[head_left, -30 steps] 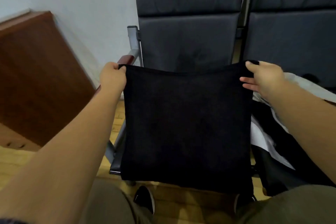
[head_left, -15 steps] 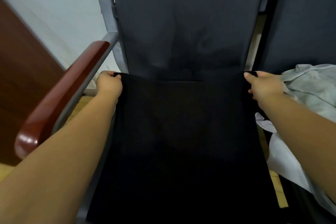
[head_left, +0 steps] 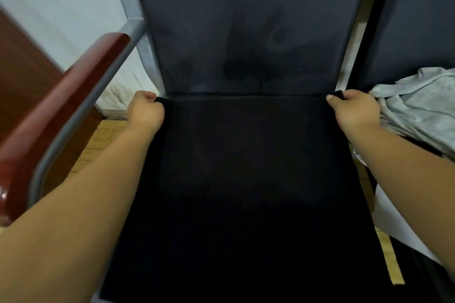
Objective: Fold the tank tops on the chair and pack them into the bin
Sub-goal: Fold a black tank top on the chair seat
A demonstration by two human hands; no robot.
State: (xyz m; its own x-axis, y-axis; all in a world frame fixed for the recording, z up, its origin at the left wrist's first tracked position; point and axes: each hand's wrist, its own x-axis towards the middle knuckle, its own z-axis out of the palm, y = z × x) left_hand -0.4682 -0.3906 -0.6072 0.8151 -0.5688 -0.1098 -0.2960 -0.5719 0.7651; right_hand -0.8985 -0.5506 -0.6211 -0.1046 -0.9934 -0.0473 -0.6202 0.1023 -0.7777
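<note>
A black tank top (head_left: 243,167) lies spread flat over the seat of the dark chair (head_left: 246,32), its far edge along the foot of the backrest. My left hand (head_left: 145,112) grips its far left corner. My right hand (head_left: 352,110) pinches its far right corner. A pile of grey and white tank tops (head_left: 418,110) sits on the neighbouring seat at the right, just beside my right hand. The bin is not in view.
A glossy red-brown armrest (head_left: 61,110) on a grey metal frame runs along the left of the chair. Behind it are a white wall and a brown wooden panel (head_left: 22,66). A second dark chair back (head_left: 418,19) stands at the right. Wood floor shows between the seats.
Both hands carried the black tank top from hanging in the air down and forward onto the seat. It now lies flat, with its top edge at the backrest.
</note>
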